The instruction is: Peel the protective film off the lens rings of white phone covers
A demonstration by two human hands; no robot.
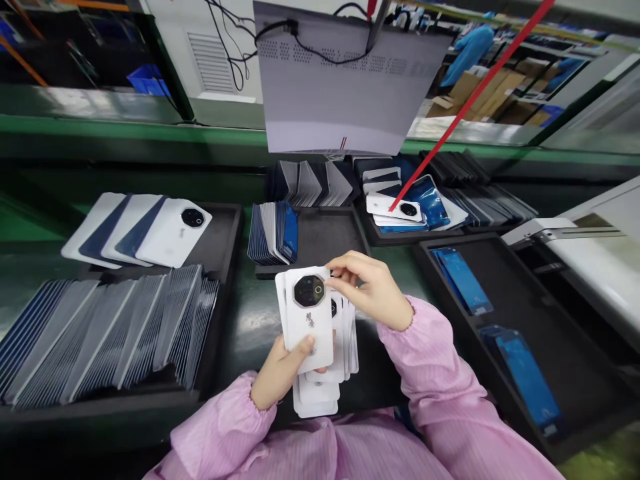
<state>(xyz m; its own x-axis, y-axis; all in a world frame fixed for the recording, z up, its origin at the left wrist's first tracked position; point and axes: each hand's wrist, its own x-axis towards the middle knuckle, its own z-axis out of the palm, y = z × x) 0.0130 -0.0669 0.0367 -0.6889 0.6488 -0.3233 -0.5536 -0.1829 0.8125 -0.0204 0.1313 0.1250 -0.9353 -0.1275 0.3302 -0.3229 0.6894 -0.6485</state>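
Two or so white phone back covers [300,337], the front one with a black octagonal camera window and dark lettering, are gripped low down by my left hand [277,373]. Its thumb presses on the front face. At their upper right corner my right hand [370,287] is closed in a pinch, thumb and forefinger on the front cover's edge. Behind and below them is a loose pile of more white back covers [345,347], partly hidden by the held ones. Several of these fan out to the right, others lie nearer my body [317,403].
Left, a black tray [220,267] bears fanned white covers [173,233] and rows of thin panels [115,327]. Ahead, another tray [333,233] has upright panels [273,233]. Blue-filmed pieces [465,280] lie in the right tray [565,360]. A grey screen back [345,93] and red strap [470,100] hang above.
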